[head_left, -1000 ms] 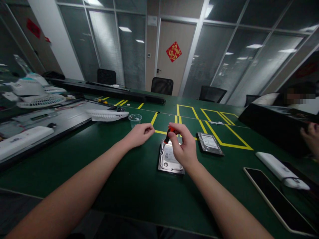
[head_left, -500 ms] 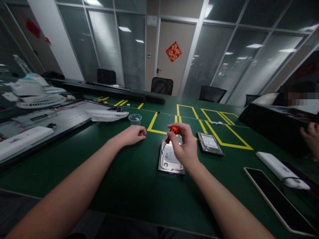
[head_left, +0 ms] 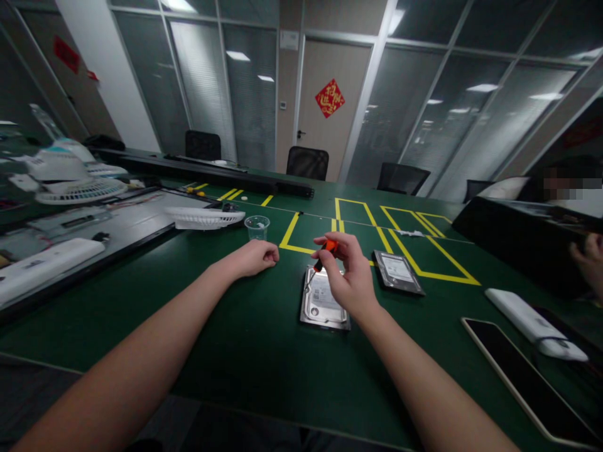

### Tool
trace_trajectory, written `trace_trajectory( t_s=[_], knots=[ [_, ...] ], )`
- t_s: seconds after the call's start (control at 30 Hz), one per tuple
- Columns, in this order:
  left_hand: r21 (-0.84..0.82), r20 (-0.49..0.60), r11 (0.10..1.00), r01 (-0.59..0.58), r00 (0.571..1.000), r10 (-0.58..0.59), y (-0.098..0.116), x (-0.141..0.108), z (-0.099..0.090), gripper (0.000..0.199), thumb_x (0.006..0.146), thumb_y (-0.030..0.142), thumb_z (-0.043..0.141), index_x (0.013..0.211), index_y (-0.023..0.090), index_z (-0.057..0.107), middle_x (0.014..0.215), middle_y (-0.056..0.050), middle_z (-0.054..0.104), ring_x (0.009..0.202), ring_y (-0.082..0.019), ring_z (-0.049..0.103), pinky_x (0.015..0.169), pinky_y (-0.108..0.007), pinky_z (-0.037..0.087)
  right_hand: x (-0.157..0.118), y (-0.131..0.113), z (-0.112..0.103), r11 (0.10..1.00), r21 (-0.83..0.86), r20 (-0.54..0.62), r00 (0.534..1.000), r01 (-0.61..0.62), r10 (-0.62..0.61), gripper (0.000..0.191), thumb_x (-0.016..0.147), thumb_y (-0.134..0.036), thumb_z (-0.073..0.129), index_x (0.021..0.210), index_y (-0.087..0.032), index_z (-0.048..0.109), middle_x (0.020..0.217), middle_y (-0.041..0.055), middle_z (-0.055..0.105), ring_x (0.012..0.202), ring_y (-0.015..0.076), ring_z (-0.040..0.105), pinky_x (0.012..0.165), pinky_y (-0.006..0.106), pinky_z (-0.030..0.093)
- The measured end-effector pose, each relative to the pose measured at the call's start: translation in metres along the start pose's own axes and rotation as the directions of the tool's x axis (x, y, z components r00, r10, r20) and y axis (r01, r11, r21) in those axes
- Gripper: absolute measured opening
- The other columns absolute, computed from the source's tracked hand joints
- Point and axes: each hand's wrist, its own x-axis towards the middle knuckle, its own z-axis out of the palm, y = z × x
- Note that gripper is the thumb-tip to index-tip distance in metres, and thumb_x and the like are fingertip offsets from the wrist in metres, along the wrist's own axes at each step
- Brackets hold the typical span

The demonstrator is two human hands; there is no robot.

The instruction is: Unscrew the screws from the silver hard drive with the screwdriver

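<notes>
A silver hard drive (head_left: 322, 307) lies flat on the green table (head_left: 245, 339) in front of me. Over its far end, my right hand (head_left: 351, 276) holds a small orange-handled screwdriver (head_left: 324, 252), tip angled down toward the drive's far left corner. My left hand (head_left: 254, 257) rests on the table left of the drive, fingers curled into a loose fist; I cannot tell whether anything is inside it. A clear plastic cup (head_left: 257, 227) stands just beyond the left hand.
A second hard drive (head_left: 398, 272) lies to the right, on yellow tape outlines. A white fan grille (head_left: 205, 218) sits at left. A white device (head_left: 534, 322) and a dark tablet (head_left: 527, 376) lie at right. Another person's hand (head_left: 588, 257) shows at the far right.
My left hand drew back from beside the screwdriver and settled on the table to the left. The right hand kept the screwdriver over the drive's far end.
</notes>
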Motion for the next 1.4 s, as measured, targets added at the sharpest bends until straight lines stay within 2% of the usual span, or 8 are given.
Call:
trace_trajectory(
  t_s=[0.2, 0.57, 0.9, 1.03, 1.13, 1.2, 1.33, 1.4],
  knots=[
    [-0.020, 0.000, 1.000, 0.008, 1.000, -0.008, -0.002, 0.001, 0.001, 0.018, 0.084, 0.028, 0.063, 0.099, 0.021, 0.071, 0.092, -0.003, 0.072, 0.081, -0.018, 0.065, 0.072, -0.027, 0.046, -0.001, 0.001, 0.000, 1.000, 0.007, -0.013, 1.000, 0.015, -0.015, 0.030, 0.099, -0.022, 0.056, 0.128, -0.028, 0.052, 0.113, 0.0056, 0.069, 0.087, 0.0164, 0.072, 0.080, 0.038, 0.060],
    [-0.010, 0.007, 1.000, 0.011, 1.000, -0.010, 0.004, -0.001, 0.001, 0.017, 0.086, 0.030, 0.061, 0.096, 0.021, 0.071, 0.090, -0.004, 0.072, 0.079, -0.018, 0.064, 0.071, -0.027, 0.044, -0.001, 0.000, -0.001, 1.000, 0.013, -0.026, 0.999, 0.027, -0.027, 0.029, 0.100, -0.022, 0.054, 0.128, -0.027, 0.052, 0.113, 0.0055, 0.068, 0.085, 0.0155, 0.072, 0.077, 0.036, 0.061],
    [0.056, -0.006, 0.998, 0.001, 1.000, -0.001, 0.014, -0.003, 0.001, 0.013, 0.089, 0.024, 0.057, 0.089, 0.019, 0.069, 0.090, -0.005, 0.071, 0.080, -0.018, 0.062, 0.072, -0.028, 0.043, 0.001, 0.004, -0.006, 1.000, 0.029, -0.129, 0.992, 0.003, 0.001, 0.027, 0.100, -0.026, 0.054, 0.127, -0.029, 0.053, 0.115, 0.0053, 0.066, 0.085, 0.0159, 0.071, 0.077, 0.037, 0.062],
    [0.073, 0.005, 0.997, 0.016, 1.000, -0.017, 0.020, -0.004, 0.000, 0.014, 0.093, 0.024, 0.053, 0.091, 0.017, 0.065, 0.096, -0.008, 0.069, 0.084, -0.020, 0.062, 0.074, -0.029, 0.043, 0.012, -0.001, -0.019, 0.999, 0.049, -0.203, 0.979, 0.022, -0.012, 0.024, 0.100, -0.027, 0.055, 0.124, -0.028, 0.054, 0.110, 0.0049, 0.066, 0.083, 0.0156, 0.071, 0.073, 0.035, 0.063],
    [0.042, -0.053, 0.999, 0.000, 0.999, 0.003, 0.026, -0.006, -0.004, 0.014, 0.095, 0.025, 0.052, 0.095, 0.017, 0.064, 0.099, -0.009, 0.068, 0.087, -0.021, 0.062, 0.076, -0.030, 0.043, 0.023, -0.008, -0.035, 0.999, 0.021, -0.236, 0.971, 0.024, -0.019, 0.022, 0.099, -0.026, 0.057, 0.121, -0.028, 0.054, 0.105, 0.0043, 0.066, 0.080, 0.0153, 0.071, 0.066, 0.031, 0.062],
    [-0.012, -0.099, 1.000, -0.026, 0.995, 0.024, 0.030, -0.008, -0.006, 0.016, 0.096, 0.028, 0.052, 0.098, 0.018, 0.064, 0.100, -0.008, 0.069, 0.088, -0.021, 0.062, 0.076, -0.030, 0.043, 0.026, -0.007, -0.047, 0.999, -0.022, -0.230, 0.973, 0.023, -0.028, 0.023, 0.099, -0.025, 0.057, 0.121, -0.028, 0.054, 0.105, 0.0041, 0.067, 0.080, 0.0152, 0.071, 0.066, 0.031, 0.062],
    [-0.153, -0.173, 0.983, -0.103, 0.982, 0.076, 0.043, -0.009, -0.005, 0.017, 0.095, 0.032, 0.056, 0.100, 0.019, 0.066, 0.090, -0.004, 0.069, 0.079, -0.017, 0.062, 0.071, -0.028, 0.044, 0.018, 0.008, -0.065, 0.996, -0.089, -0.222, 0.975, 0.003, -0.023, 0.026, 0.098, -0.025, 0.059, 0.124, -0.027, 0.054, 0.107, 0.0052, 0.067, 0.080, 0.0154, 0.071, 0.069, 0.033, 0.062],
    [-0.213, -0.184, 0.968, -0.135, 0.978, 0.096, 0.052, -0.009, -0.002, 0.017, 0.094, 0.032, 0.057, 0.100, 0.018, 0.066, 0.087, -0.003, 0.069, 0.076, -0.016, 0.062, 0.069, -0.027, 0.045, 0.012, 0.017, -0.071, 0.994, -0.106, -0.313, 0.949, -0.009, -0.024, 0.025, 0.098, -0.025, 0.059, 0.122, -0.026, 0.055, 0.105, 0.0046, 0.067, 0.079, 0.0154, 0.071, 0.070, 0.033, 0.062]
  ],
)
